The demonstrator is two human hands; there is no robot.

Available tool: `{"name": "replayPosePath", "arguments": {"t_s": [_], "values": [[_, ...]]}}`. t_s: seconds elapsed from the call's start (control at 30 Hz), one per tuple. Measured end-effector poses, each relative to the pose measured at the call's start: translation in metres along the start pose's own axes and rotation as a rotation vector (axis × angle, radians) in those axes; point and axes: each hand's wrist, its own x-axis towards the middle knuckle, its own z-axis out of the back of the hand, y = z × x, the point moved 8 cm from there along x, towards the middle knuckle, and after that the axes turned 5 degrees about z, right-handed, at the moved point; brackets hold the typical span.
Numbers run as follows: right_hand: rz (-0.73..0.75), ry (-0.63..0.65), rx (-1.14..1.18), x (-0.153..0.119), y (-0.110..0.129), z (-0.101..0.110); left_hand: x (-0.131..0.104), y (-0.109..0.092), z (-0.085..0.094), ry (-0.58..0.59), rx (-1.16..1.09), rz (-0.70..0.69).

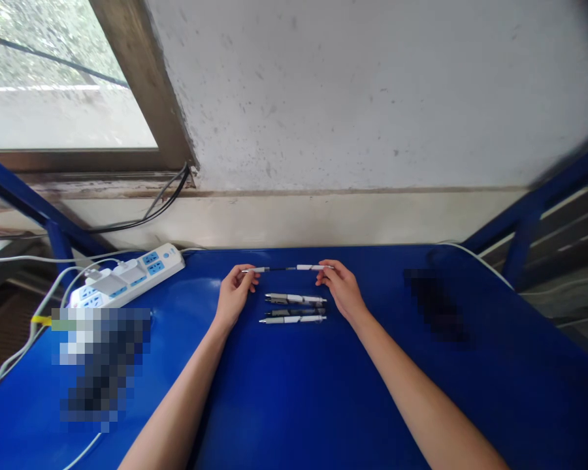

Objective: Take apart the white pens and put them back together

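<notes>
Left hand [235, 294]: I have its thumb [247, 280] and fingertips pinched, pointing inward.
Right hand [343, 288]: I hold it level with the left, likewise pinched, facing inward.
Wrists [360, 319]: well apart, from where I watch.
Left forearm [179, 398]: bare, slanting inward from the lower left.
Right forearm [414, 382]: bare, slanting inward from the lower right.
</notes>
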Motion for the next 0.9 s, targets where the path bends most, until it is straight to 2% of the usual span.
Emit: {"name": "replayPosePath", "arguments": {"t_s": [0.13,0.37,0.6,0.77,0.9], "values": [[0.005,-0.043,0.045,0.001,0.002,0.002,0.001,0.001,0.003,-0.027,-0.036,-0.007],[0.018,0.004,-0.066,0.001,0.001,0.000,-0.001,-0.003,-0.003,0.025,0.030,-0.008],[0.064,-0.025,-0.167,0.000,0.002,0.002,0.000,-0.001,0.001,-0.008,-0.014,-0.014],[0.194,-0.113,-0.450,-0.005,0.019,0.010,0.000,0.001,0.005,-0.048,-0.031,-0.011],[0.287,-0.177,-0.726,-0.008,0.030,0.016,-0.002,-0.002,0.002,-0.016,-0.029,-0.008]]}}
